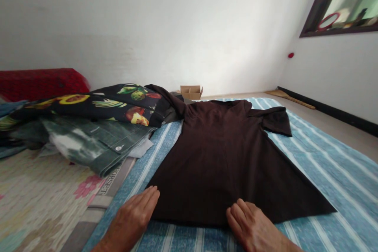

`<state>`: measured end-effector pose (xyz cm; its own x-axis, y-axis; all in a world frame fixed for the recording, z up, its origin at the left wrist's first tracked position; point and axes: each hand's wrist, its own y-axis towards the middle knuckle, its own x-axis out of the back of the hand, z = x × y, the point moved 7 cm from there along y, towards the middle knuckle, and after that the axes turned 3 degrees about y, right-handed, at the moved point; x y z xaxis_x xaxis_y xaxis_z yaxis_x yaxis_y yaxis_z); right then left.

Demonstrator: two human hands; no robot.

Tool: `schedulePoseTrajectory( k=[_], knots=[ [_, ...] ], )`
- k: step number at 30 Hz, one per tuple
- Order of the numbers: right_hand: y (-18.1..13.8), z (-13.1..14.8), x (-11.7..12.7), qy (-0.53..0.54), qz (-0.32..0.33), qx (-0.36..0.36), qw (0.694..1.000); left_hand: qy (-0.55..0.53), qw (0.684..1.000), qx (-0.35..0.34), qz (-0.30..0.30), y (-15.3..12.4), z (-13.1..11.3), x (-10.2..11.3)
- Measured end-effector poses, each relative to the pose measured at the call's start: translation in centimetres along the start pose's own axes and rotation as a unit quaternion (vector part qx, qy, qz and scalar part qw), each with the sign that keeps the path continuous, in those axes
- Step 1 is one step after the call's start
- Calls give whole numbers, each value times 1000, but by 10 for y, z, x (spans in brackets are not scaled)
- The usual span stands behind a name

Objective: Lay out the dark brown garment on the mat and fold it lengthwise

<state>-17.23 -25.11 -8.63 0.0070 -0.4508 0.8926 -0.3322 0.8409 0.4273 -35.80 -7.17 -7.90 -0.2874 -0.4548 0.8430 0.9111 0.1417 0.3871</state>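
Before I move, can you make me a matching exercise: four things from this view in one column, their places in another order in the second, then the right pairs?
Things
1. Garment
2. Left hand
3. Box
4. Right hand

Places
A. In front of the white wall, at the far side
B. Partway along the near hem, between its two corners
C. Laid out on the blue striped cloth
D. At the near left corner of the hem

Right pairs: 1-C, 2-D, 3-A, 4-B
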Motion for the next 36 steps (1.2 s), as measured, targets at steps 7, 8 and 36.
schedulePoseTrajectory(
  k=[7, 8, 36],
  knots=[
    [-5, 3, -6, 6, -19, -22, 1000, 25, 999, -7, -22, -6, -3, -5],
    [-5, 3, -5, 3, -20, -25, 999, 21, 1000, -3, -8, -8, -1, -7],
    [-183, -223, 24, 12, 166, -678, 716, -270, 942, -64, 187, 171, -147, -65]
  ],
)
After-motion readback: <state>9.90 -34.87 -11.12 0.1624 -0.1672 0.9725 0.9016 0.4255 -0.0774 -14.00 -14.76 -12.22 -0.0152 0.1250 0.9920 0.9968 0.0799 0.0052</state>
